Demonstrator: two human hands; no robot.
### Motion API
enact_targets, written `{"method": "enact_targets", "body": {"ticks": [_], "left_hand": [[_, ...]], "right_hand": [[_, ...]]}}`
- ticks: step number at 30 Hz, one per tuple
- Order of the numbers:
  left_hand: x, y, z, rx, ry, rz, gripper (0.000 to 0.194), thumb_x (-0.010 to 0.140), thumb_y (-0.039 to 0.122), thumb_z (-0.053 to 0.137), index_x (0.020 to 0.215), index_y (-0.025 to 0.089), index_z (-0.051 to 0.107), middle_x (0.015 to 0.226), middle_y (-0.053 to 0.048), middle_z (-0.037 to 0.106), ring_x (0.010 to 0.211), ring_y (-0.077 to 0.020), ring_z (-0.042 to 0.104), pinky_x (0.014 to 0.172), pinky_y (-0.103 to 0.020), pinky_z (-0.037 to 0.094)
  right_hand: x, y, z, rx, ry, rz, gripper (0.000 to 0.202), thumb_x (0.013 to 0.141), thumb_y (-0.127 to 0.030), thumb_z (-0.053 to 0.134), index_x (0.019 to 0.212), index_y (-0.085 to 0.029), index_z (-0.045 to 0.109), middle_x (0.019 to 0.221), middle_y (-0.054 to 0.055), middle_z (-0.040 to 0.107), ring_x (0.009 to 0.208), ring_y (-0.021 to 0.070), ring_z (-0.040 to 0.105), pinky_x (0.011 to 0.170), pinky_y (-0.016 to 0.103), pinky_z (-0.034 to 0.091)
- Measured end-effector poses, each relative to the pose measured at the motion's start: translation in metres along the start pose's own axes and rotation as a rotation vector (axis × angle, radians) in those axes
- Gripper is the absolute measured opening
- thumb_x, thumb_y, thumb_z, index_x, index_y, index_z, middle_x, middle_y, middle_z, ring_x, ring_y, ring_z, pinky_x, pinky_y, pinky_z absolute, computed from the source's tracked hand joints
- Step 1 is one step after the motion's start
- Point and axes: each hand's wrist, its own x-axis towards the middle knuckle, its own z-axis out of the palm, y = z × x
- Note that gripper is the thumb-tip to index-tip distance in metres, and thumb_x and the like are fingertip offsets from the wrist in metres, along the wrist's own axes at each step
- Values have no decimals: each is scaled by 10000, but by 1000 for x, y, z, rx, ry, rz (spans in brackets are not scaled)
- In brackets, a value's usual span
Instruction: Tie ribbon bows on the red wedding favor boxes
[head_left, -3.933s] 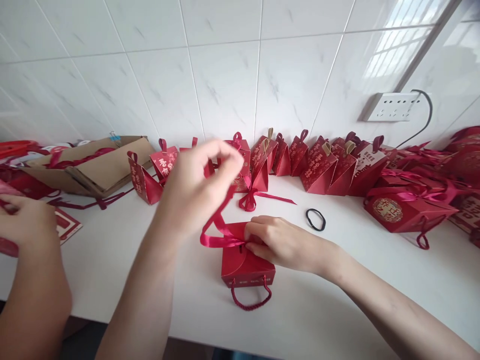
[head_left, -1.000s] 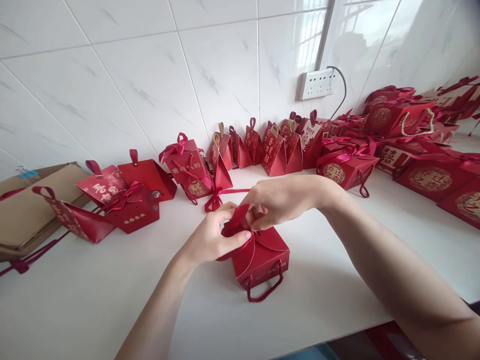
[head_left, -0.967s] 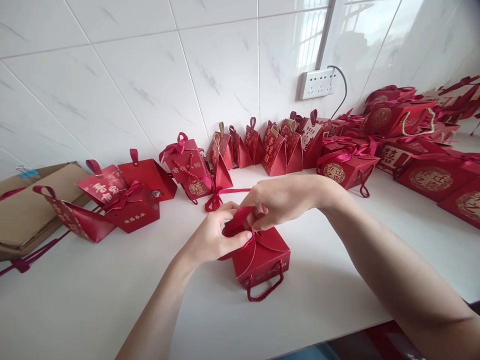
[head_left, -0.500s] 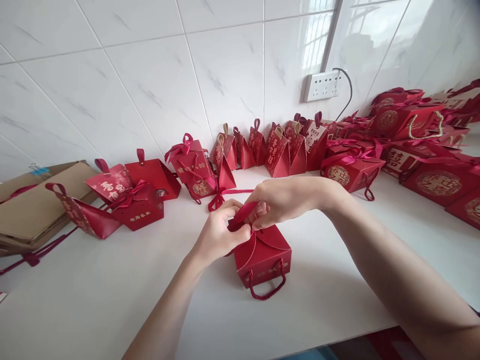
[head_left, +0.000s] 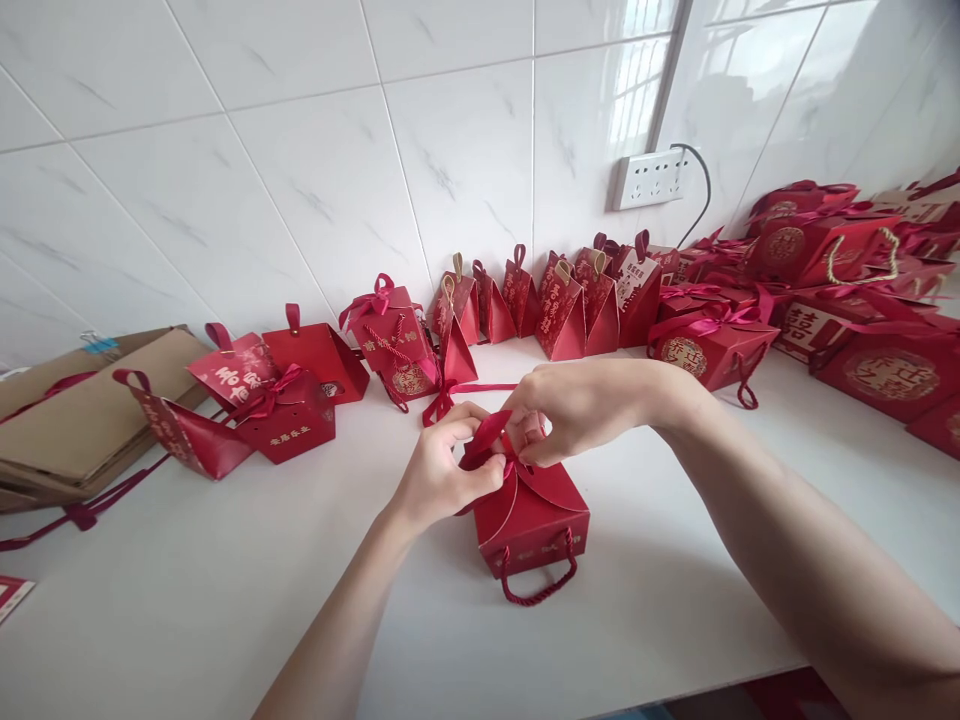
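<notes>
A red gift box (head_left: 536,515) with curved overlapping top flaps stands on the white table, its twisted rope handle (head_left: 540,598) hanging down the near side. Above its lid, a red ribbon (head_left: 489,432) is being worked by both hands. My left hand (head_left: 442,470) pinches the ribbon between thumb and fingers at the left of the lid. From the right, my right hand (head_left: 566,415) reaches over with bent fingers closed on the ribbon near the lid's middle. The right fingertips are partly hidden, and so is the box's far side.
Several small red boxes (head_left: 562,315) line the wall, with more heaped on the right (head_left: 892,370). Red boxes (head_left: 289,415) and flat brown cardboard (head_left: 90,420) lie on the left. A white power strip (head_left: 651,180) is mounted on the tiled wall (head_left: 300,180).
The view has shifted slightly. My right fingers have drawn a little away from the left hand, and the ribbon loop between them now stands up more visibly.
</notes>
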Motion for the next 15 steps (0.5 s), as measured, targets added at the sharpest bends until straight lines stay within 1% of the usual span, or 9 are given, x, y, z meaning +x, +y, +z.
{"method": "enact_targets", "body": {"ticks": [3,4,9,13,15], "left_hand": [[0,2,0,0,15,23,54,697,155,582,693,181,629,826,-17,588,812,-155,571,745,-271,476],[0,2,0,4,26,31,48,694,154,585,675,181,620,814,-16,584,797,-151,570,738,-267,476],[0,0,0,31,40,35,30,688,169,589,671,181,611,807,-15,579,746,-140,564,696,-258,476],[0,-2,-1,-5,31,32,31,690,182,584,661,174,593,792,-21,584,768,-156,570,716,-277,470],[1,-2,-1,-43,14,20,34,698,185,579,667,173,585,790,-26,591,777,-165,576,726,-289,472]], "right_hand": [[0,-2,0,26,-25,54,205,790,-326,611,897,-198,730,811,18,680,642,126,569,520,225,352],[0,-2,0,24,-24,62,213,799,-340,608,902,-197,728,813,20,681,640,124,569,525,224,355],[-1,1,1,-28,8,25,151,792,-230,565,856,-174,690,814,13,671,607,100,538,510,211,347],[-2,1,2,-66,26,38,92,755,-210,563,743,-168,644,729,-5,636,547,90,490,470,217,316],[-2,-1,3,-62,30,61,90,750,-222,579,743,-171,652,746,-2,651,566,97,515,478,219,323]]}}
